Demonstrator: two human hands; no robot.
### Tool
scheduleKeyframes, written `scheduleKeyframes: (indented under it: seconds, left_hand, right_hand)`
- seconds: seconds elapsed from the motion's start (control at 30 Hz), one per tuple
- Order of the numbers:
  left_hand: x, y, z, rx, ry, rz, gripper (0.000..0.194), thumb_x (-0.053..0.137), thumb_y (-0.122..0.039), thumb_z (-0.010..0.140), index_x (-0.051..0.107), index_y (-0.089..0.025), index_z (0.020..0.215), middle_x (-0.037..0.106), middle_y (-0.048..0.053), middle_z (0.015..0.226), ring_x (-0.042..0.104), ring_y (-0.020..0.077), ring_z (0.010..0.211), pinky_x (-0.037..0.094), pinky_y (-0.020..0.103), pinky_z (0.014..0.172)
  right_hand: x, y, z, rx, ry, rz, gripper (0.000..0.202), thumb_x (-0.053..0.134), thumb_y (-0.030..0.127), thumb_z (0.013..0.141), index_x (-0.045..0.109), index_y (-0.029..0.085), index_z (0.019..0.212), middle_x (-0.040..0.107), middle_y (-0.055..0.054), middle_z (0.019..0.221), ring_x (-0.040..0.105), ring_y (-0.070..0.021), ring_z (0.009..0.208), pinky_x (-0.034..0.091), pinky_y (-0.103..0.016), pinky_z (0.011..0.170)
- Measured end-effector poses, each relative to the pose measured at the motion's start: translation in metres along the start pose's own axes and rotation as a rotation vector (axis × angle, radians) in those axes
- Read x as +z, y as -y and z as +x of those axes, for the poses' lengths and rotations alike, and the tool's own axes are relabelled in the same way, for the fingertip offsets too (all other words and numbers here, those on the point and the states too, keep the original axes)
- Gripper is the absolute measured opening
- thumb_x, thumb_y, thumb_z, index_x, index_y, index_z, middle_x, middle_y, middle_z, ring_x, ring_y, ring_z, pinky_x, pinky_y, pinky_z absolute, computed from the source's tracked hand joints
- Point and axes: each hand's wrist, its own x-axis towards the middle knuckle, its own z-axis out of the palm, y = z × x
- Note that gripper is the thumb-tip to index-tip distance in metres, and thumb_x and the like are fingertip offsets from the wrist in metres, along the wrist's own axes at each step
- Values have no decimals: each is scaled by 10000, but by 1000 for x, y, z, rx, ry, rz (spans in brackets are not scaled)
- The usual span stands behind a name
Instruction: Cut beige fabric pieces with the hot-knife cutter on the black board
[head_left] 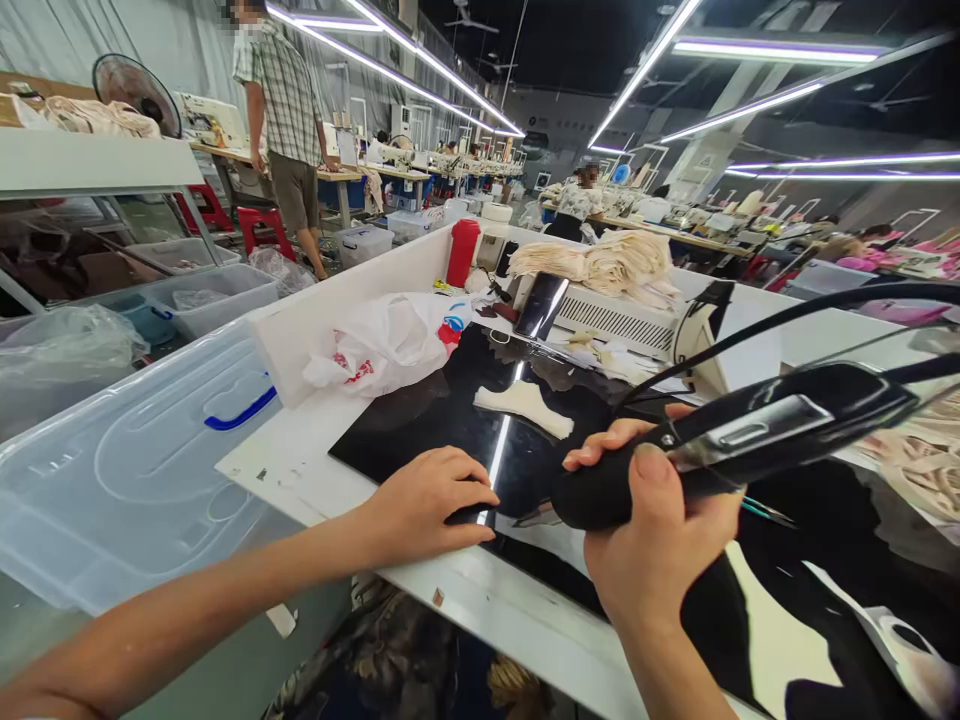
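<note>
My right hand (660,530) is wrapped round a black handheld tool (720,440) with a silver strip and a cable, raised over the glossy black board (420,420). My left hand (435,505) rests at the board's near edge, thumb and fingers apart; a small dark shape shows between them, too unclear to tell from the board. Beyond the hands, a cream fabric piece (525,405) lies flat on the board. Another pale piece (780,630) is right of my right wrist. Teal-handled tweezers (766,512) lie just past the right hand.
A white plastic bag (397,340) lies at the board's back left. Behind are a red bottle (463,252), a dark phone (541,305) and stacked cream fabric (600,265) on a vented machine (615,325). Clear bins (150,450) stand left. A person (281,120) stands farther back.
</note>
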Motion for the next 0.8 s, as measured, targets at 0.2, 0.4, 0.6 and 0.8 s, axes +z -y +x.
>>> scheduleKeyframes:
  seconds: [0.2,0.4,0.6,0.8]
  left_hand:
    - [6,1,3,5,-18,5,225,788,-325,930,771,-222,1128,725,37,1194,633,233,1115,491,387,1005]
    - [9,1,1,37,-50,16,148,755,-317,953,784,-237,1075,731,28,1182,625,228,1102,481,383,999]
    - [5,-3,1,3,-12,-5,197,737,-305,963,769,-244,1148,740,34,1201,624,245,1134,489,401,1017]
    - [2,-4,2,-57,-3,-68,304,702,-267,982,693,-208,1281,740,54,1250,622,252,1184,495,407,1051]
  right_hand:
    - [4,-9,-2,-14,47,-2,476,833,350,823,546,244,1188,666,55,799,622,-142,589,582,-318,579]
    - [4,-10,-3,-23,34,1,464,822,328,818,554,239,1186,652,59,785,615,-141,582,573,-316,574]
    - [6,-9,-5,-6,44,5,470,814,332,834,558,244,1218,645,55,820,617,-131,599,566,-308,590]
    - [6,-11,-6,-9,49,8,459,819,334,830,551,249,1193,648,54,805,622,-144,608,572,-318,583]
